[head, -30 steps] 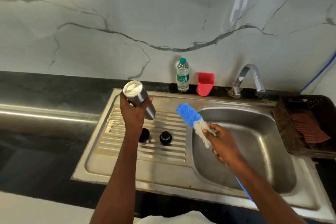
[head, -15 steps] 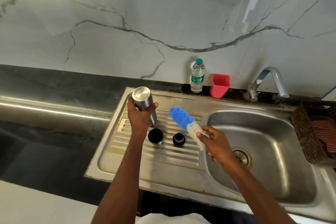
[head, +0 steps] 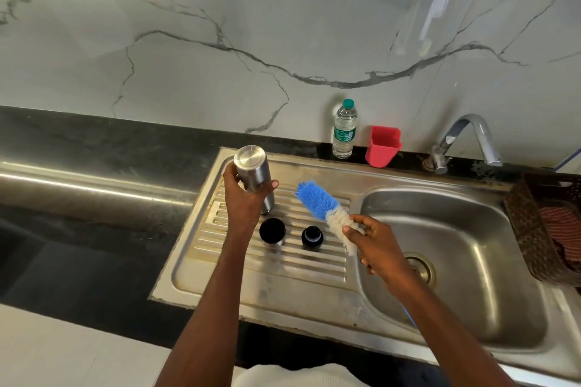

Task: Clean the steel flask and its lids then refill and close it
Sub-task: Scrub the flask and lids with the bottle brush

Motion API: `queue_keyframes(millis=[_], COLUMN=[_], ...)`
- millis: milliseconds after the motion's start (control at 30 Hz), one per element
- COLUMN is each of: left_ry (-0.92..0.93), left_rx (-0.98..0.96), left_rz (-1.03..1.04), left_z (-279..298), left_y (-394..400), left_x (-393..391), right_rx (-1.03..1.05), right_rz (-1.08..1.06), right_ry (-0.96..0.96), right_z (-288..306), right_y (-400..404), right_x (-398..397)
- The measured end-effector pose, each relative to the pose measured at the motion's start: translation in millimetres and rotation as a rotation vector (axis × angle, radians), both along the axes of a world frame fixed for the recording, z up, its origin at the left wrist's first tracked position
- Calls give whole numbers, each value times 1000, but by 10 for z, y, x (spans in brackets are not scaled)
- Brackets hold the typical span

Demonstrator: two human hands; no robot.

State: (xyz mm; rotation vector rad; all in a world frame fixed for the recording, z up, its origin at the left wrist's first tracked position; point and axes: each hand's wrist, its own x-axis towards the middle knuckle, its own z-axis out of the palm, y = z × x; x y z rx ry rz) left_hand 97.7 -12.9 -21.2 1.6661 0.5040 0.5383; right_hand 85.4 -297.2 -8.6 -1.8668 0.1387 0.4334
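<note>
I can read nothing here: the water bottle (head: 344, 129), upper middle of the frame by the wall, wears a green label, its print too small.

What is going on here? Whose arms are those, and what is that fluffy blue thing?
There is no machine here. The arms belong to a person who wears a camera on the head, so you look down at the hands as that person does. The left hand holds a steel flask upside down, its flat bottom facing up. The right hand holds a bottle brush with blue and white bristles, for scrubbing inside the flask. Two black lids sit on the ridged draining board beside the sink. At the back stand a water bottle, a red cup and the tap.
</note>
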Motion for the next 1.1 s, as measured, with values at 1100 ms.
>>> queue_keyframes(millis=[1100], left_ry=[139], left_rx=[-35], left_rz=[-33], left_z=[-388], left_y=[-871], left_x=[-619], right_rx=[-67], right_rz=[76], right_ry=[-172], right_z=[160], right_y=[-898], right_x=[-136])
